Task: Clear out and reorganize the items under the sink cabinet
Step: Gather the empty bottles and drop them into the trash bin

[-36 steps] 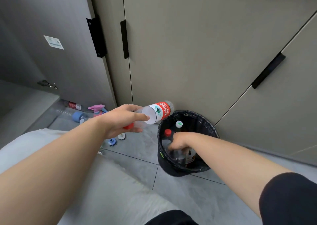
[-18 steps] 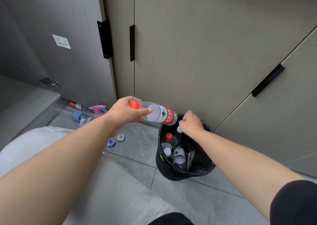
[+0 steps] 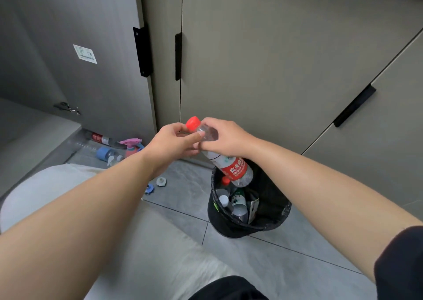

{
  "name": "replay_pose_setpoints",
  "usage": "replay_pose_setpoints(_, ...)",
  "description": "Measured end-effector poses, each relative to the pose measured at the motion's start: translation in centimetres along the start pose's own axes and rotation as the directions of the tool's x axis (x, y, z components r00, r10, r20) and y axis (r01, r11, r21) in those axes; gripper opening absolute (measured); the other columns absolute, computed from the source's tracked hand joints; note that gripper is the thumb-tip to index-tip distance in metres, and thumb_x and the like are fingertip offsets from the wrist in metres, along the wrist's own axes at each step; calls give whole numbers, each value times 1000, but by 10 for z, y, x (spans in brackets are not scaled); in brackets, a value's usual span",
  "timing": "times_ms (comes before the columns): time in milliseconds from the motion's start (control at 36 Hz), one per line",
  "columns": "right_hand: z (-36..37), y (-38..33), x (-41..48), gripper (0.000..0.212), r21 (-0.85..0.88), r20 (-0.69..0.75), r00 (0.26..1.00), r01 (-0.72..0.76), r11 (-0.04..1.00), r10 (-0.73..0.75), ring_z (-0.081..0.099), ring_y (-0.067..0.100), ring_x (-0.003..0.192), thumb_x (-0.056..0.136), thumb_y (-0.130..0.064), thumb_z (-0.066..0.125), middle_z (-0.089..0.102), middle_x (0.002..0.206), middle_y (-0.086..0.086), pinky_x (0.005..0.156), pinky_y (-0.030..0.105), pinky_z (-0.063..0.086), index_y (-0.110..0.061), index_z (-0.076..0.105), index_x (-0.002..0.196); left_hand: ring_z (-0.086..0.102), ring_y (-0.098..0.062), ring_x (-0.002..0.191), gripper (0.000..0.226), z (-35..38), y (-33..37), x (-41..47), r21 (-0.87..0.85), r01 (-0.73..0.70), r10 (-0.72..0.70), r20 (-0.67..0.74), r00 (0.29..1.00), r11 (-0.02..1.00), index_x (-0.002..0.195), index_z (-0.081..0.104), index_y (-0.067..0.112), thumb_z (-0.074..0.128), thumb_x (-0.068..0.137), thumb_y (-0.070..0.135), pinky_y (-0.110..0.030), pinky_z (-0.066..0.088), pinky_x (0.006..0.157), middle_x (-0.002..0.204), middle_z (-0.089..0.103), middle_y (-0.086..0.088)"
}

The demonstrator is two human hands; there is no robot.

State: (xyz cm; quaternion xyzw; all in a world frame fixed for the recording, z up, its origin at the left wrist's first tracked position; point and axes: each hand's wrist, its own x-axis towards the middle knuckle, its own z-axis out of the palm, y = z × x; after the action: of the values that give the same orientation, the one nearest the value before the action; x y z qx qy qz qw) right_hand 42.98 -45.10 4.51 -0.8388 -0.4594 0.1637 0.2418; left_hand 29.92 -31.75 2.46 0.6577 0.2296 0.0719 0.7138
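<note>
In the bin (image 3: 225, 227), upright bottles (image 3: 239, 204) crowd the 9 o'clock half, the 3 o'clock half lies open, and a tilted water bottle (image 3: 235, 169) overhangs the rim at 12 o'clock. Closed cabinet doors (image 3: 274, 70) wall off 12 o'clock; floor tile (image 3: 190, 185) toward 9 o'clock carries two loose caps (image 3: 161, 181).

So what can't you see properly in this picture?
Head view:
- Print on the sticker: too small to read.
- Top of the bottle: partly covered by the left hand and right hand.
- Bottom of the bin: hidden by its wall and the bottles inside.
- Inside of the cupboard: cut off by the left edge.
</note>
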Motion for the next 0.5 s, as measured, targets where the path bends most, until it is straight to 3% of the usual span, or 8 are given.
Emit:
replay_pose_setpoints(56, -8, 12, -4, 27, -45, 21, 998, -50, 998, 51, 58, 5, 77, 77, -54, 75, 60, 80, -17, 65, 28, 42, -41, 53, 84, 74, -23, 104, 35, 1, 0, 0, 38, 23, -23, 6, 1000, 999, 113, 66, 4, 77, 91, 29, -45, 61, 92, 118, 72, -17)
replay_pose_setpoints(167, -20, 45, -20, 46, -108, 72, 971, -222, 969, 230, 61, 14, 97, 74, -51, 80, 65, 103, -13, 81, 29, 47, -35, 62, 114, 74, -17, 102, 23, 1, -2, 2, 168, 44, -42, -17, 999, 985, 109, 70, 11, 72, 94, 29, -44, 61, 90, 118, 70, -13)
replay_pose_setpoints(222, -21, 64, -30, 42, -125, 81, 947, -301, 945, 312, 62, 17, 97, 73, -46, 83, 66, 105, -7, 85, 31, 50, -31, 64, 107, 74, -17, 102, 20, 2, -3, 3, 201, 53, -49, -24, 999, 978, 107, 70, 12, 71, 95, 28, -42, 61, 90, 117, 70, -14)
replay_pose_setpoints(333, -14, 94, -50, 30, -210, 108, 895, -405, 890, 433, 62, 21, 85, 68, -40, 84, 68, 89, -3, 69, 29, 45, -24, 61, 81, 73, -20, 103, 17, 4, -3, 2, 261, 67, -69, 1, 998, 963, 107, 70, 14, 69, 96, 27, -44, 60, 93, 116, 70, -14)
replay_pose_setpoints(500, 15, 118, -73, 35, -325, 161, 829, -467, 822, 535, 62, 23, 81, 69, -34, 84, 68, 91, 3, 64, 29, 46, -14, 64, 89, 73, -16, 97, 16, 6, -4, 0, 334, 75, -97, 49, 994, 940, 107, 70, 14, 67, 97, 27, -42, 59, 92, 115, 70, -13)
